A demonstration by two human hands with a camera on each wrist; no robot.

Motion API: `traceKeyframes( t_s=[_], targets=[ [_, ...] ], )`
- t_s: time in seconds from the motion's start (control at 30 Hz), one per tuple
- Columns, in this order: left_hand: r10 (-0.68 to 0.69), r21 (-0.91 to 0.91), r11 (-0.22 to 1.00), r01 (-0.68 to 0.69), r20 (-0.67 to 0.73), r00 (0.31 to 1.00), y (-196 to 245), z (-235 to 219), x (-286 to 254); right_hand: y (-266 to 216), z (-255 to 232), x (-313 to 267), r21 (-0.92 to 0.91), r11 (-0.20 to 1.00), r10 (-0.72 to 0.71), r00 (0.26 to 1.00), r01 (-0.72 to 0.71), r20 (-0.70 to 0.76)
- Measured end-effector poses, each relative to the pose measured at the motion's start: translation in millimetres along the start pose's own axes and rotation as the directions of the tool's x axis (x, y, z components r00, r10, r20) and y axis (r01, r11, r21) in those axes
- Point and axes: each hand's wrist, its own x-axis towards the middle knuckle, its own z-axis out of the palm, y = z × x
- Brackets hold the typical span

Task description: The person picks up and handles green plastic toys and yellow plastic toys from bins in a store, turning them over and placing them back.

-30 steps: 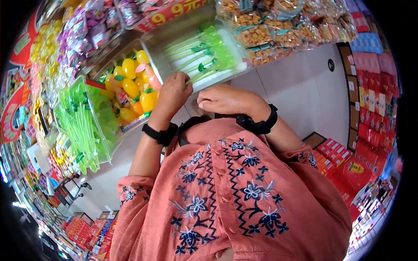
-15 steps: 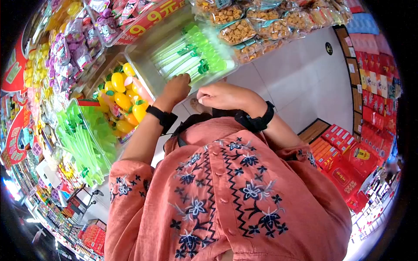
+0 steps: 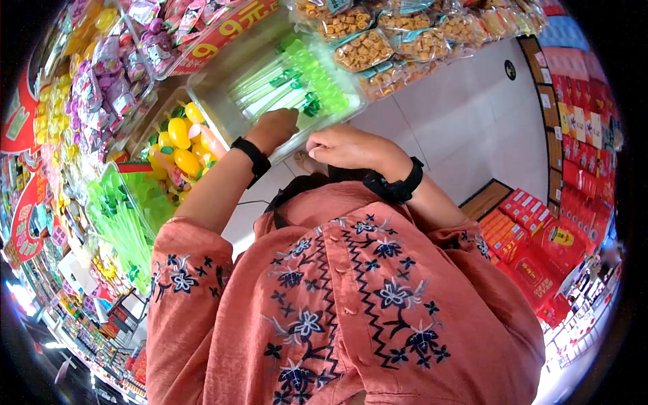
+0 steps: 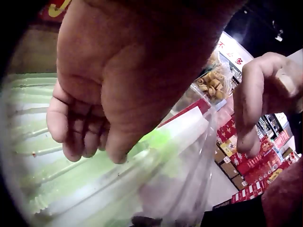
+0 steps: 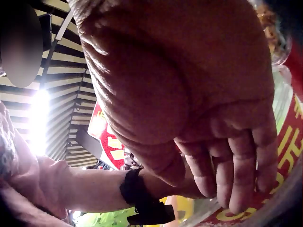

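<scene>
My left hand (image 3: 273,129) is at the near edge of a clear tray (image 3: 209,116). In the tray lie long, thin light-green sticks (image 3: 260,91) with bright green heads and dark green leaf pieces. In the left wrist view, the left fingers (image 4: 85,139) bend loosely close over the sticks, thumb below them, and nothing shows between them. The right hand (image 3: 347,147) hangs just right of the left one, in front of the tray, its fingers (image 5: 234,175) relaxed and holding nothing.
Left of the tray is a bin of yellow mango-shaped items (image 3: 179,131), then a box of more green sticks (image 3: 125,209). Bagged brown snacks (image 3: 364,50) stand at the right. A red sign (image 3: 219,34) runs along the back. Red boxes (image 3: 533,250) are stacked on the right.
The head view has shifted, so the tray and mango-shaped items sit further left. My left hand has moved over the tray's near edge, closer to the sticks. The right hand has stayed nearly still.
</scene>
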Motion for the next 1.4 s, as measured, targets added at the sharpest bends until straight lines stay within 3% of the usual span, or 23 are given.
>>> traceKeyframes(
  t_s=[0.13, 0.17, 0.27, 0.3, 0.47, 0.67, 0.77, 0.97, 1.07, 1.17, 1.23, 1.33, 1.4],
  targets=[
    [0.085, -0.140, 0.984, -0.108, -0.163, 0.983, 10, -14, 18, 7, 1, 0, 0.003, 0.999, -0.038, 0.999, 0.038, -0.034],
    [-0.006, -0.165, 0.986, 0.005, -0.009, 1.000, 20, -24, 27, 10, 1, 1, -0.008, 0.998, -0.055, 0.997, 0.055, -0.049],
    [0.010, -0.225, 0.974, 0.006, 0.074, 0.997, 26, -23, 49, 9, -2, -1, 0.002, 1.000, 0.009, 0.999, -0.009, -0.038],
    [0.024, -0.234, 0.972, -0.017, 0.024, 0.999, 28, -20, 52, 9, -3, -2, 0.008, 1.000, 0.013, 0.999, -0.012, -0.049],
    [-0.009, -0.188, 0.982, 0.019, 0.055, 0.998, 34, -13, 68, 13, -7, -6, -0.013, 1.000, 0.018, 0.997, -0.019, -0.072],
    [-0.007, -0.168, 0.986, 0.021, 0.088, 0.996, 25, 13, 80, 23, -4, -6, 0.022, 0.999, -0.044, 0.976, 0.050, -0.215],
    [0.047, -0.176, 0.984, -0.034, 0.068, 0.997, 23, 14, 77, 18, -11, -5, -0.010, 0.997, 0.076, 0.993, -0.077, -0.092],
    [0.003, -0.194, 0.981, 0.014, 0.087, 0.996, 22, 22, 85, 17, -12, -1, 0.016, 0.997, 0.075, 0.994, -0.074, -0.084],
    [0.018, -0.153, 0.988, -0.006, 0.076, 0.997, 22, 25, 88, 25, -3, 2, 0.010, 0.999, -0.037, 0.975, 0.040, -0.219],
    [0.036, -0.117, 0.993, -0.027, 0.077, 0.996, 21, 21, 86, 24, -1, 3, -0.010, 0.999, -0.043, 0.969, 0.042, -0.243],
    [0.077, -0.067, 0.995, -0.071, 0.093, 0.993, 24, 8, 81, 21, -4, 1, -0.018, 1.000, -0.019, 0.979, 0.016, -0.201],
    [-0.017, -0.105, 0.994, 0.023, 0.058, 0.998, 40, -12, 76, 19, -7, -3, 0.002, 0.999, 0.043, 0.990, -0.043, -0.138],
    [0.113, 0.002, 0.994, -0.113, 0.005, 0.994, 23, 18, 98, 17, -7, -7, 0.010, 0.998, 0.066, 0.990, -0.066, -0.128]
  ],
)
